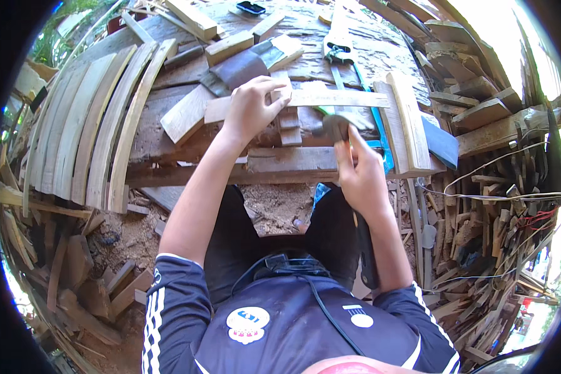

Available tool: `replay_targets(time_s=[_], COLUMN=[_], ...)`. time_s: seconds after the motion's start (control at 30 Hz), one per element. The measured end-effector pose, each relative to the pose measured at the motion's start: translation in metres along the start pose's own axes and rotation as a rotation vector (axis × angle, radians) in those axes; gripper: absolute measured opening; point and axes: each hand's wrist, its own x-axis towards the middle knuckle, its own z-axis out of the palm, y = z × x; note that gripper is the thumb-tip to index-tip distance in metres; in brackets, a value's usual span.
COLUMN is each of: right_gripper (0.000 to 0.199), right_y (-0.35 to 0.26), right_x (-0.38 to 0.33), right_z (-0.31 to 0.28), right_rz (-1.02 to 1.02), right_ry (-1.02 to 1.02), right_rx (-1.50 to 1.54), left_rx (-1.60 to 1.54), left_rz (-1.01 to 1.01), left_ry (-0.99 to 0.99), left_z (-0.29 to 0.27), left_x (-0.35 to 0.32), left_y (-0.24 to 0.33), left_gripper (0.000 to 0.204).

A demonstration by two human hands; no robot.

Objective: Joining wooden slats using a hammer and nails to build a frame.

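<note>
A long pale wooden strip [340, 98] lies crosswise on the workbench. My left hand [255, 107] rests over its left part, thumb and fingertips drawn together; whatever they pinch is too small to make out. Beneath the strip runs a short upright stack of wood pieces [290, 129]. My right hand [363, 171] is closed round a hammer [338, 128] close to its head, just below the strip. The hammer's dark handle hangs back along my right forearm.
Several wooden slats [100, 124] lean in a row at the left. A handsaw [338, 50] and a blue-framed tool [380, 124] lie beyond and right of the strip. Thick planks [411, 131] stand at the bench's right end. Scrap wood [474, 230] is piled on the right.
</note>
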Motion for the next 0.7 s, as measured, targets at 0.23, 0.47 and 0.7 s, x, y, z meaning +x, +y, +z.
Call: replay_targets(time_s=[0.23, 0.47, 0.7], right_gripper=[0.043, 0.045, 0.047], right_y=[0.036, 0.084, 0.108], right_x=[-0.015, -0.029, -0.004], right_z=[0.016, 0.003, 0.028], right_rz=[-0.035, 0.098, -0.034], right_ry=[-0.027, 0.101, 0.066], right_rx=[0.05, 0.092, 0.051], left_rx=[0.196, 0.196, 0.462], left_rz=[0.127, 0.001, -0.746], left_ry=[0.079, 0.094, -0.206], left_z=[-0.063, -0.068, -0.068], left_x=[-0.04, -0.148, -0.297], left_y=[0.016, 0.054, 0.055], left_gripper=[0.021, 0.006, 0.062])
